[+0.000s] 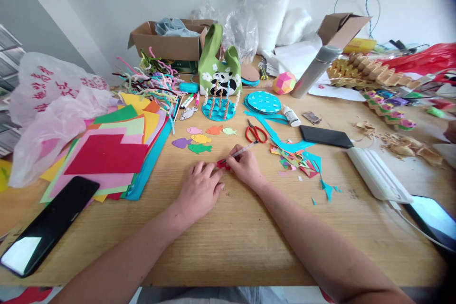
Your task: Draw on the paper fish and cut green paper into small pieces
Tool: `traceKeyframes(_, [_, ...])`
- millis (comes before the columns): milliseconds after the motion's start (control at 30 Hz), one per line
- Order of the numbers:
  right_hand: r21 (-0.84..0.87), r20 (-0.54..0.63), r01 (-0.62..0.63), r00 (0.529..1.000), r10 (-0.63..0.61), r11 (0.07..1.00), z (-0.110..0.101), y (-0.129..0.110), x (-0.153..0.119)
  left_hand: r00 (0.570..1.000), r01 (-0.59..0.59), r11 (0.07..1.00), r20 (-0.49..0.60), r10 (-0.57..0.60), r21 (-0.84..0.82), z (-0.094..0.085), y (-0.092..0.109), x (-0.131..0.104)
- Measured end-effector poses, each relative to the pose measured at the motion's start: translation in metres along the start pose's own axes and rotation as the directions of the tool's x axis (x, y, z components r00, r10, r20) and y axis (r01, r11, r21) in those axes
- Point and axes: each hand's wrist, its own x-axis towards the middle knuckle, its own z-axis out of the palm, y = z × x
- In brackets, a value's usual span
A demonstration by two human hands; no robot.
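On the table (228, 247), the paper stack (114, 152) lies left, with a phone (46, 228) near it. Paper fish (199, 138) lie at centre; scissors (255, 132) lie to their right. Paper scraps (299, 161) lie right of the hands. A cardboard box (167, 40) stands far left.

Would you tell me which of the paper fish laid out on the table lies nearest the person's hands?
The green fish, lowest in the group, lies nearest the left hand. The purple fish sits further left; the yellow, pink and orange ones lie farther back.

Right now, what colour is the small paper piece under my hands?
Red: the paper piece sits between the left hand and right hand, clearest in the head view.
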Motion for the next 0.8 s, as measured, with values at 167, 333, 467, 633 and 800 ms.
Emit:
traceKeyframes(167, [0.001, 0.007, -0.002, 1.0, 0.002, 1.0, -0.0009, -0.0026, -0.0004, 1.0, -0.003, 1.0, -0.005, 0.003, 0.006, 0.0005, -0.0005, 0.0])
traceKeyframes(333, [-0.003, 0.026, 0.0, 1.0, 0.0, 1.0, -0.0022, -0.0062, -0.0012, 1.0, -0.008, 1.0, -0.004, 0.008, 0.004, -0.0005, -0.0002, 0.0001])
traceKeyframes(467, [-0.002, 0.017, 0.006, 1.0, -0.006, 1.0, -0.0016, -0.0037, -0.0013, 1.0, -0.004, 1.0, -0.006, 0.004, 0.001, -0.0005, 0.0, 0.0002])
traceKeyframes(633, [0.001, 0.031, 0.008, 0.999, -0.008, 1.0, -0.0011, -0.0014, -0.0008, 1.0, -0.003, 1.0, -0.004, 0.003, 0.001, -0.0002, -0.0002, 0.0])
traceKeyframes(800, [0.011, 0.022, -0.002, 1.0, 0.002, 1.0, -0.001, -0.0016, -0.001, 1.0, -0.006, 1.0, -0.008, 0.006, 0.006, 0.0009, -0.0008, 0.0001])
